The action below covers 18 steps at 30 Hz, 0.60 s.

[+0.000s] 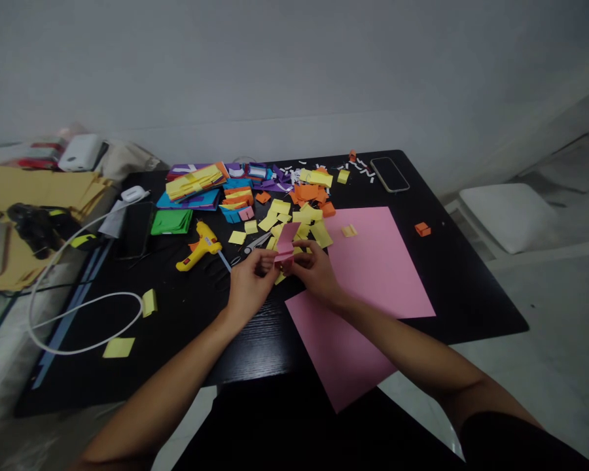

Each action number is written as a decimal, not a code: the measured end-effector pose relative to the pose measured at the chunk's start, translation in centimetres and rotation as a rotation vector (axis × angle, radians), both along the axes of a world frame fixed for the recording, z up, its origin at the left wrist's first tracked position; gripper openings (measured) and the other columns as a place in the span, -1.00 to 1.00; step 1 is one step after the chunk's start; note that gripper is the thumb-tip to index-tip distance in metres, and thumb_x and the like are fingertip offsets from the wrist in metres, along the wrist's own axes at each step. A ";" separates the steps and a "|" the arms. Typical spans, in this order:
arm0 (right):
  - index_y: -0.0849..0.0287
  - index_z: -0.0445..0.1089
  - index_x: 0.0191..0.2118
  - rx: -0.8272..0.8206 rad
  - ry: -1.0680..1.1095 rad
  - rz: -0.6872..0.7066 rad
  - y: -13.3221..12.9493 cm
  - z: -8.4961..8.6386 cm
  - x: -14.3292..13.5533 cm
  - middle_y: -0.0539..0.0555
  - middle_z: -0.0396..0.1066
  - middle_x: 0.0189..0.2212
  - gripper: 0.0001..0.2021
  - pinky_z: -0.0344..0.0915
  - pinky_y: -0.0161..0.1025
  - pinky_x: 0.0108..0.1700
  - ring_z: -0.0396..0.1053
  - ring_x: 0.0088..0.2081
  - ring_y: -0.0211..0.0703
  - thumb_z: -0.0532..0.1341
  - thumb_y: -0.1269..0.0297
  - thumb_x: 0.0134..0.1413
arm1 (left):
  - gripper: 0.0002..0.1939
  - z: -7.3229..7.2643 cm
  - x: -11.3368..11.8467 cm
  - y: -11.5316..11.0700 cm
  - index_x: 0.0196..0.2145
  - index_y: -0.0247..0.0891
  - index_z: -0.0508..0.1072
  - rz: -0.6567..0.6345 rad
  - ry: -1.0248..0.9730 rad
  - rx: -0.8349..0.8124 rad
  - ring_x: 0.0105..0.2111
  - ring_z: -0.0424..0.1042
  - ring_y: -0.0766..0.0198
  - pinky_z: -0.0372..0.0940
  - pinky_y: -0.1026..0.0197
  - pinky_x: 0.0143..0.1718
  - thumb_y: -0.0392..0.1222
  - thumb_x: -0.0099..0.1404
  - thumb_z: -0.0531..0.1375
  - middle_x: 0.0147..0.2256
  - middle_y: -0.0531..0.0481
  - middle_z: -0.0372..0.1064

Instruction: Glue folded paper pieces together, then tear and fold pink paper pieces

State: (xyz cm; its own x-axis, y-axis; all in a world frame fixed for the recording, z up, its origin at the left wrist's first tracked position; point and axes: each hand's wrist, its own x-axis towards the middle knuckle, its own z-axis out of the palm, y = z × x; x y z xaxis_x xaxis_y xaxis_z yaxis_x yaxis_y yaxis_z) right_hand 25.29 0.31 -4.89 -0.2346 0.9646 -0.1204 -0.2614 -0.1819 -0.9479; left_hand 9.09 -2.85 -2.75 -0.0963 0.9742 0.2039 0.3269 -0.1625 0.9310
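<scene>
Both hands meet over the middle of the black table, pinching one folded piece of pink paper [287, 238]. My left hand [249, 281] grips its left edge between thumb and fingers. My right hand [319, 271] holds the right side, its thumb near the lower fold. The paper's upper flap stands up; its lower part is partly hidden by the fingers. Just behind the hands lies a heap of yellow paper pieces [320, 233]. Scissors [256, 244] lie partly under the heap, left of it. Pink sheets [373, 261] spread beneath and beyond my right forearm.
A yellow glue gun [199, 246] lies left of the hands. Folded paper stacks [196, 183] and orange pieces [310, 194] sit at the back. A phone [389, 174] rests at the far right corner. A white cable [86, 301] loops across the left side, near brown envelopes [78, 190].
</scene>
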 end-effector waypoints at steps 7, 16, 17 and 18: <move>0.06 0.30 -0.06 0.043 -0.043 0.018 -0.2 -0.1 -0.1 -0.08 0.59 -0.38 -0.48 0.54 -0.09 -0.08 0.60 -0.34 -0.15 0.50 0.27 -0.16 | -0.83 0.0 -0.2 0.2 -0.21 -0.21 0.56 0.015 -0.041 -0.044 -0.41 0.56 0.26 0.42 0.25 -0.35 -0.22 0.21 0.34 -0.32 0.00 0.62; 0.06 0.31 -0.09 0.058 -0.054 0.016 -0.4 0.0 -0.2 -0.05 0.60 -0.39 -0.52 0.55 -0.10 -0.14 0.60 -0.38 -0.14 0.50 0.15 -0.08 | -0.81 -0.6 -0.2 0.5 -0.24 -0.23 0.51 0.027 -0.153 -0.075 -0.44 0.49 0.31 0.36 0.29 -0.37 -0.14 0.23 0.36 -0.38 0.04 0.54; 0.07 0.31 -0.08 0.051 -0.046 0.021 -0.4 0.0 -0.3 -0.06 0.60 -0.40 -0.50 0.56 -0.10 -0.14 0.61 -0.38 -0.14 0.51 0.13 -0.09 | -0.80 -0.7 -0.2 0.6 -0.24 -0.23 0.51 0.023 -0.175 -0.080 -0.44 0.49 0.31 0.36 0.29 -0.37 -0.13 0.22 0.37 -0.39 0.05 0.53; 0.06 0.30 -0.08 0.045 -0.040 0.027 -0.4 0.0 -0.3 -0.06 0.59 -0.41 -0.48 0.56 -0.09 -0.14 0.61 -0.38 -0.13 0.52 0.12 -0.11 | -0.80 -0.7 -0.2 0.6 -0.23 -0.23 0.50 0.017 -0.197 -0.086 -0.44 0.49 0.31 0.36 0.28 -0.37 -0.13 0.22 0.37 -0.39 0.05 0.52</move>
State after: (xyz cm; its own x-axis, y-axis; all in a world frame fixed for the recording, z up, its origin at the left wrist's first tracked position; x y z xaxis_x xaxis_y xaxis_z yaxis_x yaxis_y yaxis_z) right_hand 25.02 -0.11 -4.87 -0.2568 0.9626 -0.0868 -0.2188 -0.1454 -0.9649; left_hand 8.90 -2.26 -3.48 -0.1431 0.9851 0.0952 0.1390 -0.0752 0.9874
